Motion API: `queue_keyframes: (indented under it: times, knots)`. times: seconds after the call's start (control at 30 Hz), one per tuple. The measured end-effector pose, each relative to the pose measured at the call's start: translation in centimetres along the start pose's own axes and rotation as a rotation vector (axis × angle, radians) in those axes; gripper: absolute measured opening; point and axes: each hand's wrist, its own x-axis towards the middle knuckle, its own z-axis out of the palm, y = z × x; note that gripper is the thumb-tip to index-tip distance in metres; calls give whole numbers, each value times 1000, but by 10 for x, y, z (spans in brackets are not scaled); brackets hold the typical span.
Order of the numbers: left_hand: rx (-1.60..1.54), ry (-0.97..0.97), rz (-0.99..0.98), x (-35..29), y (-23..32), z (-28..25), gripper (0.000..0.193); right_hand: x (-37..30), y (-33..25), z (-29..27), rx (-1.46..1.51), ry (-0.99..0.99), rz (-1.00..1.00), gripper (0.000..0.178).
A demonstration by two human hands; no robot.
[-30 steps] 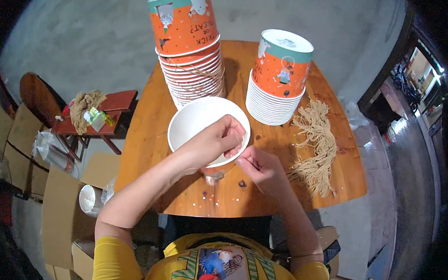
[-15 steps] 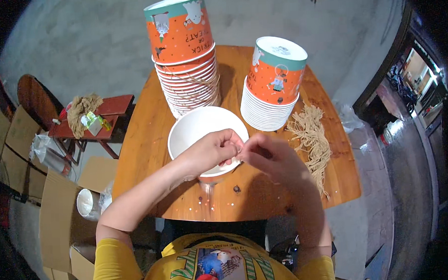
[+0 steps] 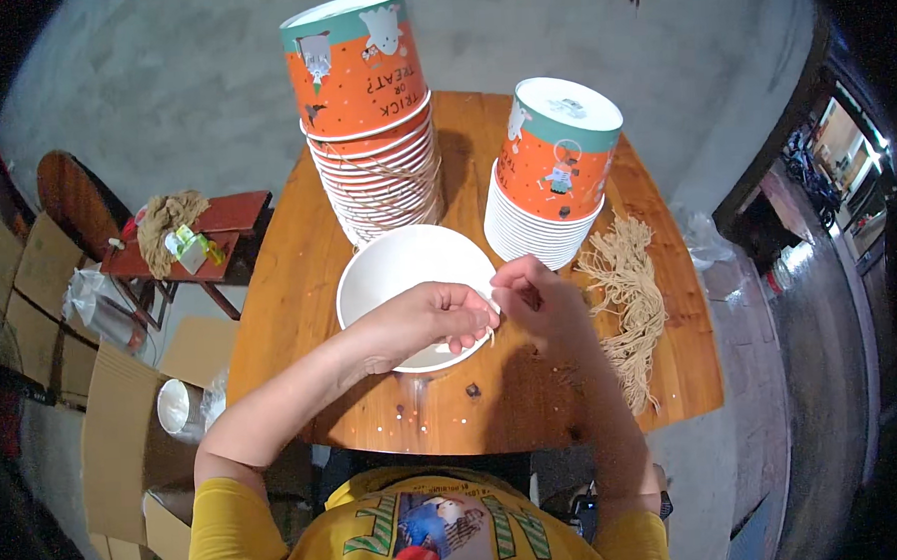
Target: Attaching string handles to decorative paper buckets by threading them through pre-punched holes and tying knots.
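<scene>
A white-lined paper bucket (image 3: 393, 267) stands open end up on the wooden table before me. My left hand (image 3: 445, 315) reaches over its near right rim, thumb and fingers pinched. A short end of tan cord (image 3: 491, 336) pokes out below those fingertips. Just to the right, my right hand (image 3: 537, 294) is closed at the rim, its fingertips close to the left ones; whatever they pinch is too small and blurred to make out. A loose bundle of tan cords (image 3: 628, 307) lies on the table to the right of my right hand.
Behind the bucket rises a tall stack of upside-down orange buckets (image 3: 360, 84) with cords looped around it. A shorter upside-down stack (image 3: 554, 165) stands right of it. Small dots speckle the near tabletop (image 3: 435, 426). Cardboard boxes (image 3: 125, 434) and a red bench (image 3: 230, 214) are at left.
My hands have drawn slightly apart, the right one shifting a little to the right. The cord end now shows below my left fingertips. The whole view has tilted slightly.
</scene>
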Motion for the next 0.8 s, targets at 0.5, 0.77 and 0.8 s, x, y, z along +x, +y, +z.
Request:
queue_keyframes:
  times: [0.5,0.77,0.8]
  knots:
    - [-59,-22,-65,4,1,1,11,-49,-9,28,-349,246,-168,20]
    - [-220,-31,-208,6,10,4,11,-50,-12,43,-489,304,-317,19]
    - [-201,-17,-176,5,9,3,10,-50,-13,42,-509,290,-330,21]
